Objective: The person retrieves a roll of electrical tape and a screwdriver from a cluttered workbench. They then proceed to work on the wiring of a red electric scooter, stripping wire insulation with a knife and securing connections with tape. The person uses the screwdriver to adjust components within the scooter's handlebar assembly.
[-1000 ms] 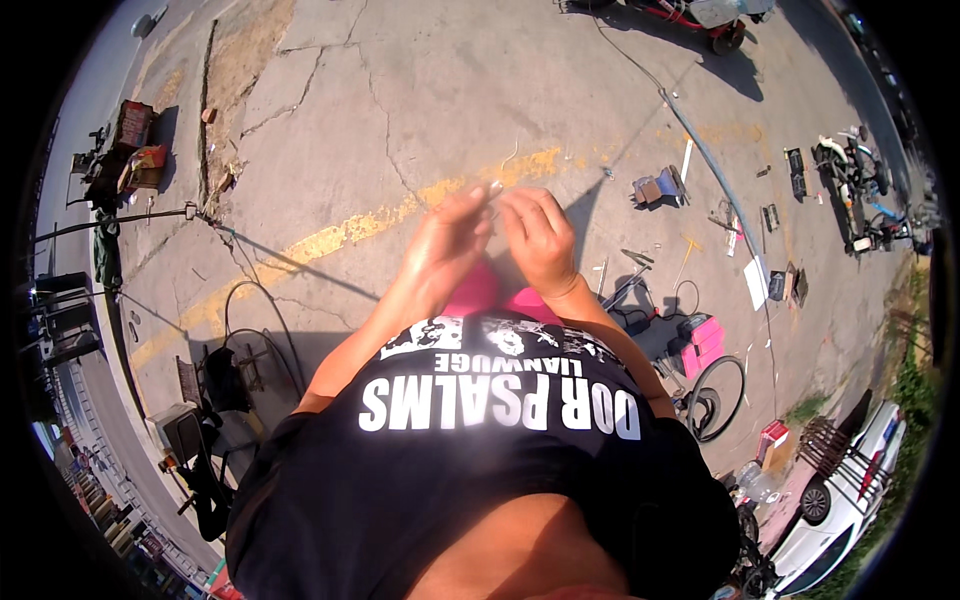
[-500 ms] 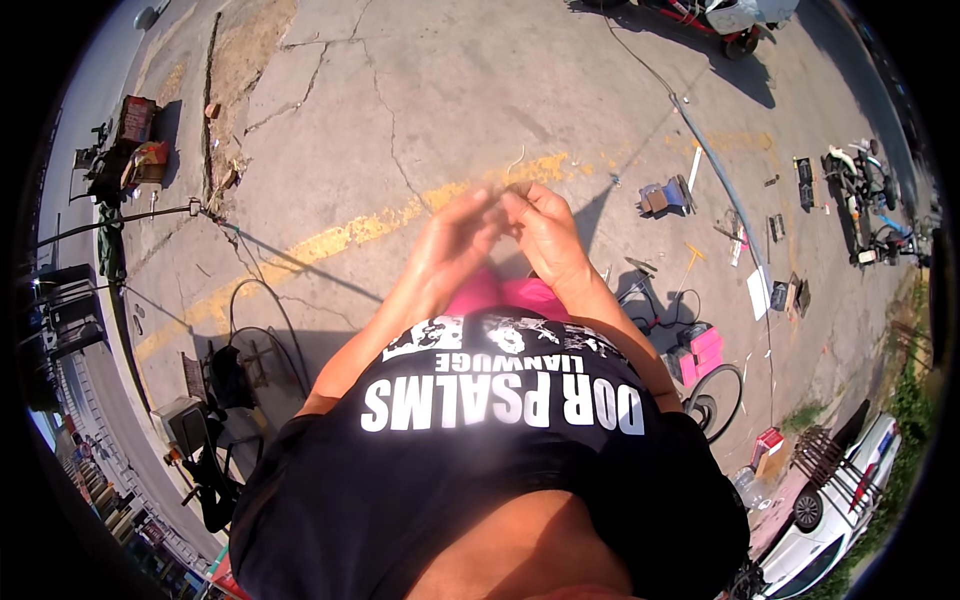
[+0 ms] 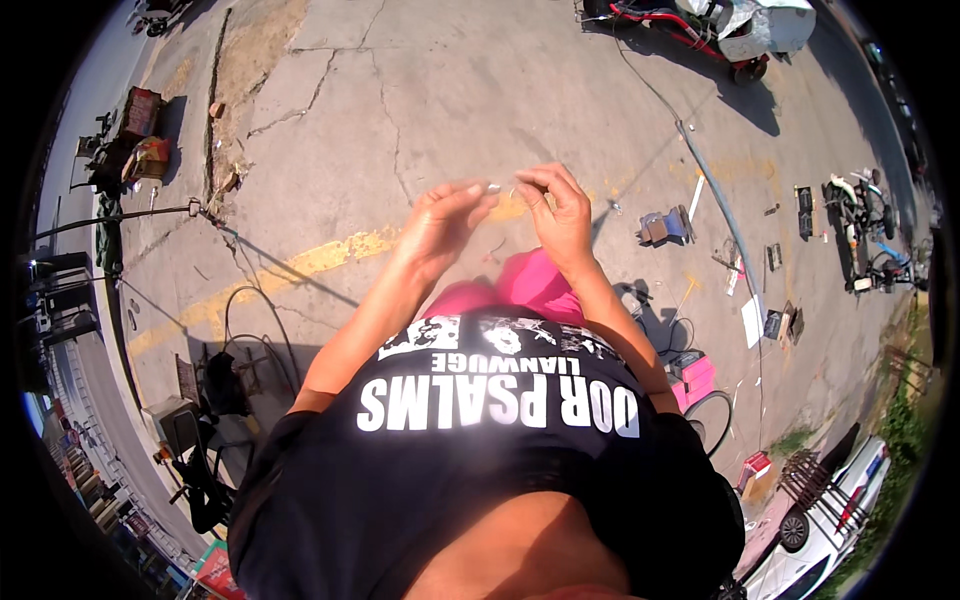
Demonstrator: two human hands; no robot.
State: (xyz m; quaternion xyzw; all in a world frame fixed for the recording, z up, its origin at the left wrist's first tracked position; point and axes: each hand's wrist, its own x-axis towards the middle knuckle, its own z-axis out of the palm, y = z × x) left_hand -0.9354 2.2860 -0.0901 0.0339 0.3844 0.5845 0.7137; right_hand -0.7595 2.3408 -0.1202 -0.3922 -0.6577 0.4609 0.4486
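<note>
In front of my body, above the concrete, both forearms reach forward. My left hand (image 3: 445, 225) is closed in a pinch, and a small whitish piece (image 3: 493, 188) shows at its fingertips; its kind is too small to tell. A short gap to the right, my right hand (image 3: 562, 215) has thumb and forefinger bent toward each other. Something thin and pale may be between them, but it is too small and blurred to name. The two hands do not touch. Below them show my pink trousers (image 3: 540, 285).
Concrete ground with a worn yellow line (image 3: 330, 258). To the right lie a blue-and-brown tool-like object (image 3: 665, 227), a long hose (image 3: 725, 210), a white sheet (image 3: 752, 322) and a pink box (image 3: 695, 380). Bicycles (image 3: 862, 220) stand farther right, a red-framed vehicle (image 3: 690, 35) far ahead.
My hands were together with fingertips meeting; now they are apart, the left shifted left and the right shifted right. The small whitish piece has come into sight at the left fingertips.
</note>
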